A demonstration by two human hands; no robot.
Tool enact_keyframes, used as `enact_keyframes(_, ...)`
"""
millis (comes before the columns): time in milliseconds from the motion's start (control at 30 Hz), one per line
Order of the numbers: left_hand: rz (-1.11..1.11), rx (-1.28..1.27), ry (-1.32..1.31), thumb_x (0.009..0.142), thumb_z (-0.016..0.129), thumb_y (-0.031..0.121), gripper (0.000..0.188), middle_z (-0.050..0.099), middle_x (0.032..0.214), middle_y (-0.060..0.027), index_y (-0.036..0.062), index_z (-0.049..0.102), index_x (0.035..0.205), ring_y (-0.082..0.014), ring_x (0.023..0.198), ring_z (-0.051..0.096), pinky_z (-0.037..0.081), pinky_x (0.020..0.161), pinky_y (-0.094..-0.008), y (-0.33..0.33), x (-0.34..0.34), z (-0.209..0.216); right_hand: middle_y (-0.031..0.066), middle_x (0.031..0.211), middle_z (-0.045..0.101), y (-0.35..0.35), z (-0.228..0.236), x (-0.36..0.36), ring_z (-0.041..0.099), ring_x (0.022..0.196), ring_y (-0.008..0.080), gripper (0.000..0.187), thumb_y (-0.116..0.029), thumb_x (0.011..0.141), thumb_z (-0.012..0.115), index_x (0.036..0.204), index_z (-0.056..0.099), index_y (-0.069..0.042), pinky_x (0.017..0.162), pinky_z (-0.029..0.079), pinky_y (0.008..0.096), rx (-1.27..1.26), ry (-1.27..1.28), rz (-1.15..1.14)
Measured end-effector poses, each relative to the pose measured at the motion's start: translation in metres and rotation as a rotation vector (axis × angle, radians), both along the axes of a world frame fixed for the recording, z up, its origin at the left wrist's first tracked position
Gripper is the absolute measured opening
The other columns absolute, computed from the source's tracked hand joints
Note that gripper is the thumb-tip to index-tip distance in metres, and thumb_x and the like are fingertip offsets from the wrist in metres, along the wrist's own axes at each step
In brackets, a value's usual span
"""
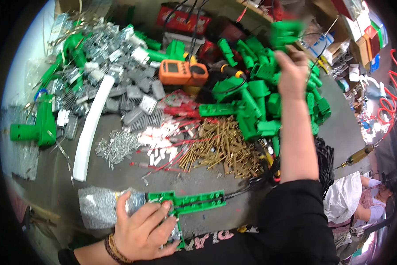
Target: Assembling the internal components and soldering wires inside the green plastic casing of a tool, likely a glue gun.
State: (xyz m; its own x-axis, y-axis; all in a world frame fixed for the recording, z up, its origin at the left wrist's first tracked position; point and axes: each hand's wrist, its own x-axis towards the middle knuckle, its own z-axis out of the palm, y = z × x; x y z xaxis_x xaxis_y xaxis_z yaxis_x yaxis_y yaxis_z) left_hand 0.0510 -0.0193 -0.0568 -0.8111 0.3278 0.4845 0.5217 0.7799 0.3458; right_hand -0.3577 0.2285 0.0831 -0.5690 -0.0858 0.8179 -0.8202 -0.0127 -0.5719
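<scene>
An open green plastic tool housing half (198, 204) lies near the bench's front edge, with a black cable along its handle channel. My left hand (147, 225) grips its wider end, fingers bent over the parts inside and partly hiding them. The thumb rests by a clear bubble-wrap piece (97, 207) to the left. My right hand (292, 73) is stretched far out over a heap of green housings (251, 97). Its fingers are closed on a green plastic housing piece (286, 34), raised at the heap's far side and smeared by motion.
Long brass-coloured screws (227, 150), white sleeves (158, 137) and small metal pins (114, 145) are piled mid-bench. Behind them are an orange multimeter (183, 73) and grey metal parts (132, 97). A curved white strip (92, 128) lies left. A screwdriver (359, 157) hangs right; another person (370, 203) sits beyond.
</scene>
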Motion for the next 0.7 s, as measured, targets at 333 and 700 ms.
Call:
enact_keyframes(333, 0.028, 0.044, 0.067, 0.066, 0.08, 0.039, 0.053, 0.067, 0.114, -0.0068, 0.0131, 0.064, 0.109, -0.0229, 0.107, 0.061, 0.031, 0.101, -0.0671, 0.005, 0.001, 0.005, 0.0043, 0.089, 0.057, 0.021, -0.089, 0.278, 0.059, 0.084, 0.02, 0.035, -0.028, 0.094, 0.071, 0.117, 0.052, -0.01, 0.086, 0.053, 0.0466, 0.123, -0.645, 0.493)
enact_keyframes(700, 0.04, -0.003, 0.095, 0.063, 0.082, 0.037, 0.074, 0.067, 0.116, -0.0065, 0.0079, 0.054, 0.125, -0.0254, 0.109, 0.061, 0.026, 0.107, -0.0677, 0.005, 0.006, 0.003, 0.0086, 0.114, 0.059, 0.001, -0.12, 0.311, 0.059, 0.097, 0.0221, 0.044, -0.001, 0.087, 0.067, 0.127, 0.052, -0.006, 0.089, 0.052, 0.0377, 0.047, -1.135, 0.345)
